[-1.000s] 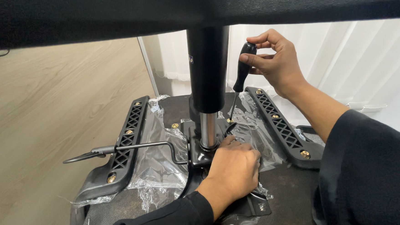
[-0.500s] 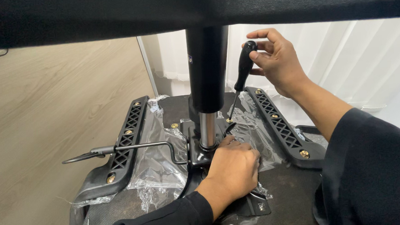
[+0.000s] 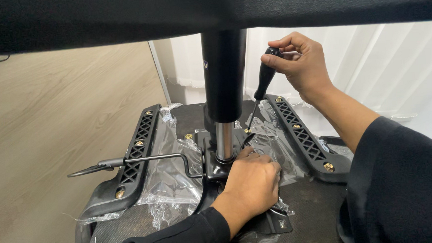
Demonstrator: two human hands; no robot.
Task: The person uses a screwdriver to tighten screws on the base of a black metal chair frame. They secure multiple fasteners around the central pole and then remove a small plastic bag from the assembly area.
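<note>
Upturned chair seat [image 3: 133, 229] fills the lower half of the frame, its underside facing the camera, with clear plastic wrap [image 3: 172, 173] partly covering it.

Right hand [image 3: 299, 63], upper right of centre, is clenched around the black handle of a screwdriver [image 3: 262, 82]. The tool is tilted, handle up and to the right, tip down and to the left, and the tip sits on a brass screw [image 3: 247, 130] at the upper right corner of the mounting plate [image 3: 209, 156]. The grip at the very top of the handle suits pressing down while turning.

Left hand [image 3: 253, 183], lower centre, lies palm down with curled fingers on the plate and wrap, just beside the base of the gas column [image 3: 224, 86]. It grasps nothing that can be seen; it appears to brace the mechanism against the push of the tool.

The column rises from the plate at centre frame, chrome below and black above, up to a dark shape across the top edge.

Lever [image 3: 129, 161] projects from the plate toward the left. Two black arm brackets [image 3: 138, 150] [image 3: 303, 134] flank the plate, each with brass screws seated. Wood floor at left, white curtain at upper right.
</note>
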